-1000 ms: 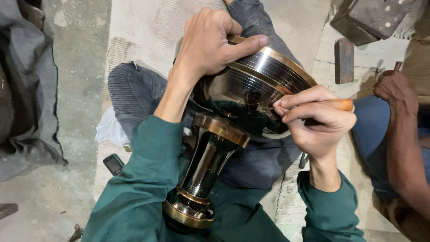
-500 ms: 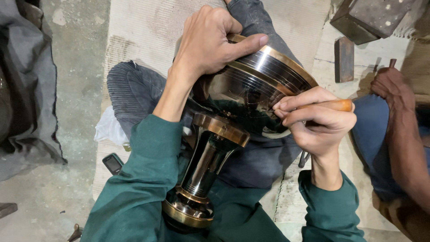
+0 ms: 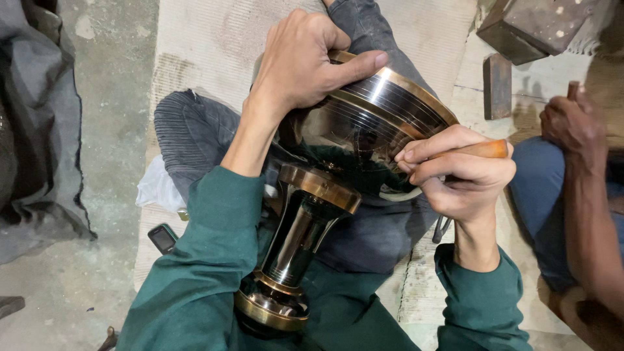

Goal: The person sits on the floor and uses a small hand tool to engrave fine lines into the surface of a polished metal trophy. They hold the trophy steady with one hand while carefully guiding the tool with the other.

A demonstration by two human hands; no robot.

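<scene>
floor [image 3: 97, 286] – grey concrete | woven mat [image 3: 214, 45] – pale | dark cloth [image 3: 39, 130] left

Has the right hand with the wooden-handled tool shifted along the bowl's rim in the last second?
No. The right hand stays at the same spot on the dark polished metal bowl, judged against the dark block on the floor.
</scene>
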